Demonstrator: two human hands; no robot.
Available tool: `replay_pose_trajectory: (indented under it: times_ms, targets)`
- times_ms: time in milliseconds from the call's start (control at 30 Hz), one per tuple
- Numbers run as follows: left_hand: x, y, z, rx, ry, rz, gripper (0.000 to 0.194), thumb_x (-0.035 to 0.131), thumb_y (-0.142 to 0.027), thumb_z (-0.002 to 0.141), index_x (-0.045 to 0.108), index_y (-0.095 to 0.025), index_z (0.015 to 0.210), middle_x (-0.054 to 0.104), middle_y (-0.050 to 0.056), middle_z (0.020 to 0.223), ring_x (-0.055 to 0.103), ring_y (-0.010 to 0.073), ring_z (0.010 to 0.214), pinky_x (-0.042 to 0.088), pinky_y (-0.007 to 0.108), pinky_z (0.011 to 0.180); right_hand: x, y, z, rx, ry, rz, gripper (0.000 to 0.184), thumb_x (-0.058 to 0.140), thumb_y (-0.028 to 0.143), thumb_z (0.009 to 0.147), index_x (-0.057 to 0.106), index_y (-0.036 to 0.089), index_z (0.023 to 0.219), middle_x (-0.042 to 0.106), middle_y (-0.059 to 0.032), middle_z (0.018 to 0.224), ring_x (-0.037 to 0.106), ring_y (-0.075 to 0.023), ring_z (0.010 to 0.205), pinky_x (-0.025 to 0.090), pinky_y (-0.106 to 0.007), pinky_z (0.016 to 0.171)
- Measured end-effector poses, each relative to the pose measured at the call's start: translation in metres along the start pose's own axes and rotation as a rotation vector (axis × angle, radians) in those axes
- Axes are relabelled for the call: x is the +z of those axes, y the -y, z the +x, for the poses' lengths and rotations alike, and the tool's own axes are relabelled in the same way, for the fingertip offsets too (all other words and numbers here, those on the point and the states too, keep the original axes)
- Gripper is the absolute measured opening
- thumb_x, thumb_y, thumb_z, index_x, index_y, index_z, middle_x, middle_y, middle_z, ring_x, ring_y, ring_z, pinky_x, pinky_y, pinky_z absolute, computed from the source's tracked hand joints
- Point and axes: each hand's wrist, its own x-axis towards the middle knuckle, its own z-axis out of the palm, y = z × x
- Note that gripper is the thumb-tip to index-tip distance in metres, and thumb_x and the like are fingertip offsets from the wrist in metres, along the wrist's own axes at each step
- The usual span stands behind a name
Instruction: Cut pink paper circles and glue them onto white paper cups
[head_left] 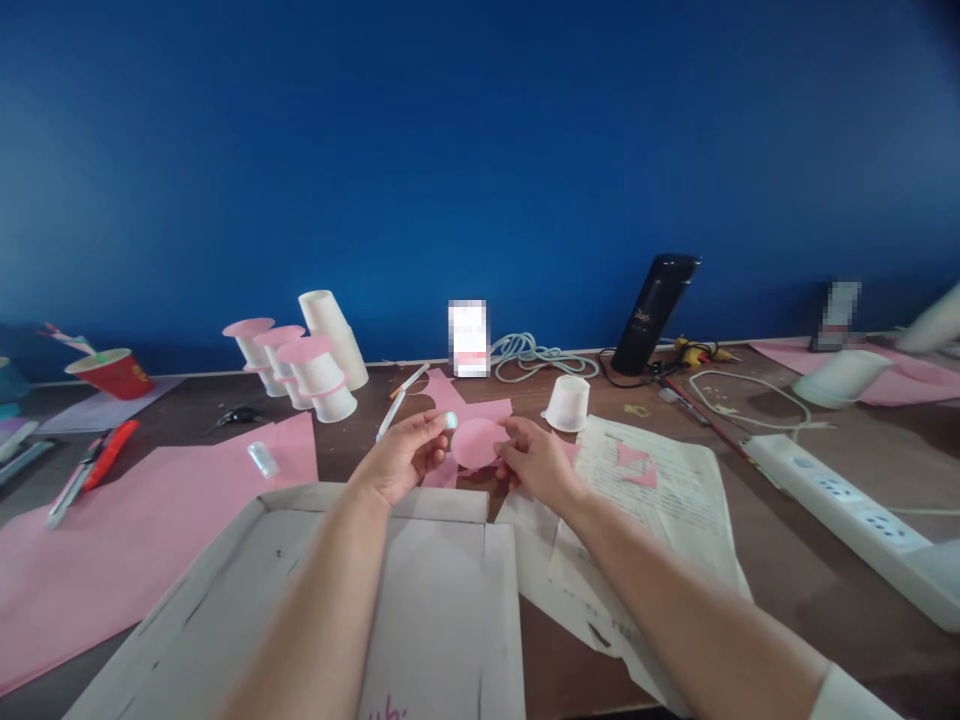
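Between my two hands is a pink paper circle (478, 444), tilted toward me above the table. The fingers of my right hand (541, 460) pinch its right edge. At the circle's left edge, my left hand (405, 452) is closed with curled fingers; they seem to grip the rim. A small pale, shiny spot (451, 420) shows at a left fingertip; I cannot tell what it is. Pink paper scraps (480, 409) lie behind and under the circle. Just right of my hands stands an upside-down white paper cup (568, 403).
White cups with pink discs (311, 365) and a cup stack (334, 338) stand at back left. A cutter (90, 475) and clear tape piece (262, 459) lie on pink sheets (165, 530). Cardboard (442, 600), printed paper (682, 500), black bottle (655, 315) and power strip (847, 520) surround me.
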Motion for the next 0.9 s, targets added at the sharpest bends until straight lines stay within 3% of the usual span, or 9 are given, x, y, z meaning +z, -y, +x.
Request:
replay_pose_trajectory:
  times_ms: [100,200,267,333,433,500,633,900]
  targets:
    - [0.006,0.006,0.001,-0.050,0.087,-0.125,0.024,0.079,-0.027,0.070,0.070,-0.014,0.088,0.063,0.003,0.080,0.054,0.0053,0.063,0.047,0.015,0.054,-0.004,-0.003,0.002,-0.070,-0.050,-0.129,0.039,0.058,0.023,0.082,0.059,0.021,0.120,0.065,0.0021,0.067,0.059,-0.0110,0.049,0.045,-0.021,0.046]
    - [0.010,0.012,0.001,-0.060,0.120,-0.159,0.022,0.078,-0.026,0.072,0.069,-0.013,0.089,0.063,0.003,0.082,0.055,0.0055,0.064,0.048,0.015,0.056,-0.008,-0.002,0.003,-0.260,-0.203,-0.289,0.035,0.061,0.024,0.079,0.066,0.022,0.114,0.067,-0.0041,0.093,0.064,-0.0158,0.079,0.052,-0.028,0.070]
    - [0.011,0.014,0.002,-0.041,0.134,-0.133,0.021,0.077,-0.024,0.074,0.069,-0.013,0.089,0.064,0.003,0.084,0.057,0.0055,0.067,0.050,0.015,0.060,-0.010,0.002,0.002,-0.293,-0.250,-0.259,0.034,0.062,0.027,0.078,0.067,0.021,0.111,0.066,-0.0051,0.097,0.063,-0.0162,0.082,0.051,-0.028,0.071]
    - [0.013,0.016,0.002,-0.013,0.138,-0.098,0.021,0.077,-0.022,0.074,0.069,-0.014,0.092,0.064,0.002,0.085,0.058,0.0056,0.070,0.050,0.015,0.064,-0.008,0.009,-0.001,-0.207,-0.177,-0.095,0.030,0.061,0.033,0.080,0.066,0.019,0.106,0.066,-0.0032,0.086,0.059,-0.0120,0.064,0.047,-0.024,0.056]
    - [0.016,0.018,0.001,0.017,0.143,-0.056,0.025,0.078,-0.021,0.072,0.069,-0.016,0.095,0.066,0.001,0.087,0.060,0.0062,0.074,0.050,0.017,0.072,-0.002,0.021,-0.009,-0.014,-0.001,0.159,0.023,0.061,0.038,0.081,0.064,0.017,0.089,0.061,0.0017,0.065,0.041,-0.0059,0.041,0.031,-0.020,0.036]
    - [0.017,0.019,0.002,0.032,0.153,-0.018,0.027,0.079,-0.022,0.072,0.069,-0.016,0.096,0.067,0.002,0.090,0.062,0.0074,0.077,0.050,0.020,0.075,0.002,0.027,-0.014,0.047,0.054,0.266,0.020,0.064,0.036,0.079,0.062,0.016,0.083,0.062,0.0017,0.065,0.041,-0.0048,0.040,0.029,-0.018,0.035]
    - [0.019,0.022,0.003,0.085,0.167,0.077,0.029,0.079,-0.027,0.071,0.068,-0.017,0.096,0.068,0.003,0.094,0.064,0.0117,0.082,0.048,0.027,0.079,0.005,0.032,-0.019,0.111,0.125,0.470,0.017,0.069,0.028,0.074,0.062,0.016,0.084,0.066,-0.0022,0.080,0.054,-0.0067,0.054,0.038,-0.016,0.039]
    - [0.021,0.018,0.002,0.180,0.158,0.358,0.036,0.076,-0.040,0.073,0.068,-0.016,0.098,0.069,0.007,0.096,0.062,0.0151,0.079,0.047,0.030,0.076,0.001,0.027,-0.014,0.141,0.152,0.535,0.018,0.063,0.026,0.082,0.071,0.014,0.093,0.072,-0.0073,0.083,0.061,-0.0087,0.059,0.044,-0.014,0.042]
